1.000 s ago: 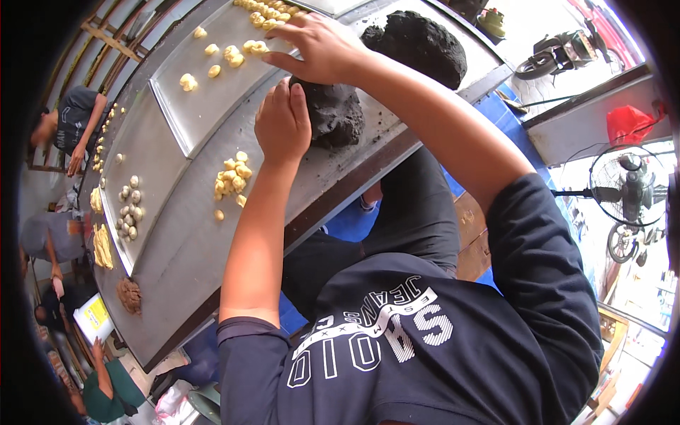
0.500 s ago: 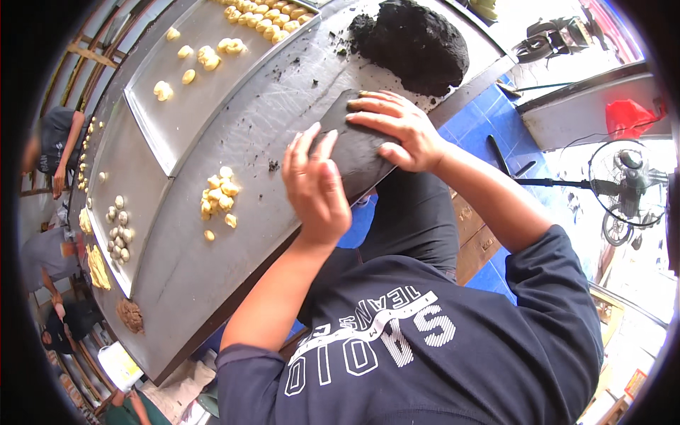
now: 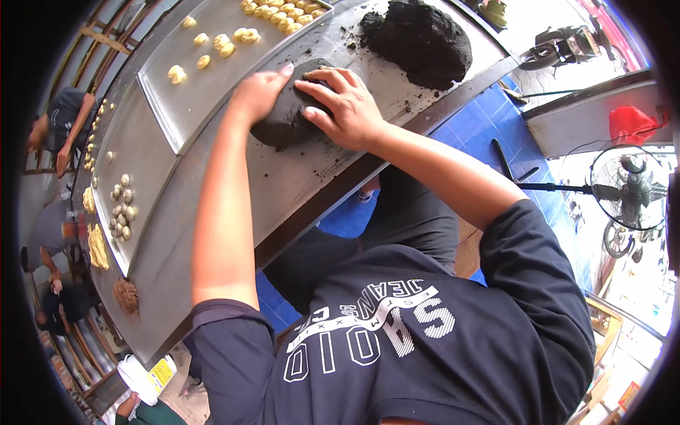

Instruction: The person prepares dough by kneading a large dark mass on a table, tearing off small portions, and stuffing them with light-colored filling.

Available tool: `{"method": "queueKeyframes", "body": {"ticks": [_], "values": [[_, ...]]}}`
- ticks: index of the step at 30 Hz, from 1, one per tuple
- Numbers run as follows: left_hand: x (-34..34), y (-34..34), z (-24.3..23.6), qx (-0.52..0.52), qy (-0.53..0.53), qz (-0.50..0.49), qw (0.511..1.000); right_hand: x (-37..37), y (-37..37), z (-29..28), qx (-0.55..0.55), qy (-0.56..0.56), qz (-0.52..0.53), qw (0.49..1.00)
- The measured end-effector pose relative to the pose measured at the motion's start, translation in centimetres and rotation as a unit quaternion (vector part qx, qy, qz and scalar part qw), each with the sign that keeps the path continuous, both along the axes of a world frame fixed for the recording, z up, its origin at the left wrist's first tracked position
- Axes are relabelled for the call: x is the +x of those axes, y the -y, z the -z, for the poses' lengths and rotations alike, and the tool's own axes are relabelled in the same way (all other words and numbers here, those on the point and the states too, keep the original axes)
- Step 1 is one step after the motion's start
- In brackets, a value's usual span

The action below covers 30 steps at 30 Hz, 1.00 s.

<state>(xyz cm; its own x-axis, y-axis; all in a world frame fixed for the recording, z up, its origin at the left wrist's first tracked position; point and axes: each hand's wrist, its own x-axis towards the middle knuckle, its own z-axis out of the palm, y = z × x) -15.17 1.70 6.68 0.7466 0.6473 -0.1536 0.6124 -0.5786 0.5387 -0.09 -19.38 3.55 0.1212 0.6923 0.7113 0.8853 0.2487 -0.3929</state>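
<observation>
Kneading looked the step in hand, the right hand (image 3: 346, 111) spread atop the dark dough (image 3: 283, 129) on the table (image 3: 170, 227), the left hand (image 3: 256, 97) against its side, finger closure impossible to tell, and the next push likely called for even pressure.

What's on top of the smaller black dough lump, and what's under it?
The right hand lies on the smaller black dough lump, fingers spread; the left hand is against its left side. The grey tabletop shows around it, but the lump covers whatever is underneath.
</observation>
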Motion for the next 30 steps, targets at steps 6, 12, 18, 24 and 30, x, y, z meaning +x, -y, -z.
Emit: {"method": "queueKeyframes", "body": {"ticks": [6,12,18,24,30], "values": [[-5.9,11.0,1.0,0.213,0.190,-0.075,0.955,0.5,-4.6,-5.6,0.082,-0.010,0.059,0.995],[-9.2,19.1,3.0,-0.036,0.434,-0.185,0.881,-2.7,1.5,-5.1,-0.102,0.056,-0.137,0.984],[-5.8,19.0,5.0,0.017,0.438,-0.320,0.840,-2.5,3.6,-1.3,-0.072,0.088,-0.116,0.987],[-2.7,0.5,4.9,-0.187,0.327,-0.434,0.819,0.4,-12.1,-3.3,-0.261,-0.093,-0.096,0.956],[-7.0,-0.8,2.7,-0.219,0.333,-0.311,0.863,-0.9,-5.5,-2.9,0.038,0.078,-0.192,0.978]]}}
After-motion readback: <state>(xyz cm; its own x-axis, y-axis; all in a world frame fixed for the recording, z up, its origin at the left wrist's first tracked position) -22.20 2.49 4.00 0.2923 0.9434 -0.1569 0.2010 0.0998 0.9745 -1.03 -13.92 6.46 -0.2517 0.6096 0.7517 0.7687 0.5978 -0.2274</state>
